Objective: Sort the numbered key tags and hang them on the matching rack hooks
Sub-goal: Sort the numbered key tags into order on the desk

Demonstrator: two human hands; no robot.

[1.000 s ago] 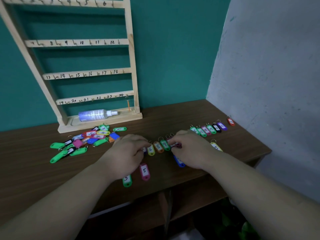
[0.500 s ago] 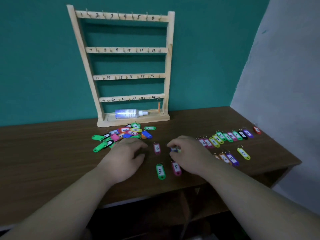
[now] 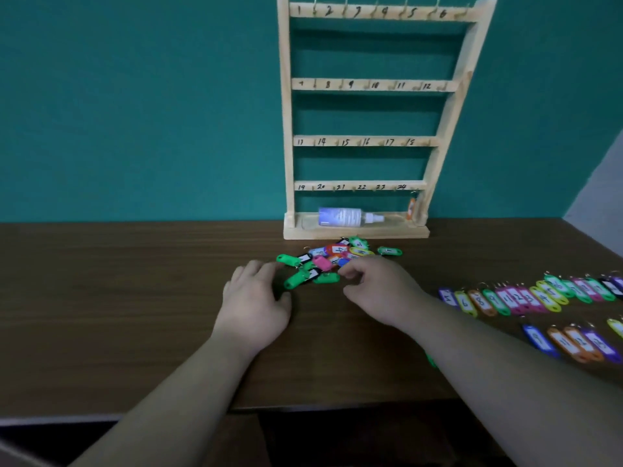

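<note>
A wooden rack (image 3: 371,85) with hooks numbered 1 to 24 stands against the teal wall. An orange tag (image 3: 411,208) hangs at its lower right, by hook 24. A loose pile of coloured key tags (image 3: 328,259) lies in front of the rack base. My left hand (image 3: 254,299) rests on the table at the pile's left edge, fingers relaxed, near a green tag (image 3: 287,258). My right hand (image 3: 381,289) is at the pile's right edge, its fingers bent over the tags, and I see nothing between thumb and finger. Two rows of sorted tags (image 3: 526,296) lie at the right.
A spray bottle (image 3: 347,217) lies on the rack's base. The brown table (image 3: 135,298) ends in a front edge near my forearms. A grey wall (image 3: 603,197) closes the right side. A bit of green tag (image 3: 430,360) shows beside my right forearm.
Both hands have moved from the sorted tags at the front to the loose pile by the rack. The tag pinched in my right hand earlier is no longer seen there.
</note>
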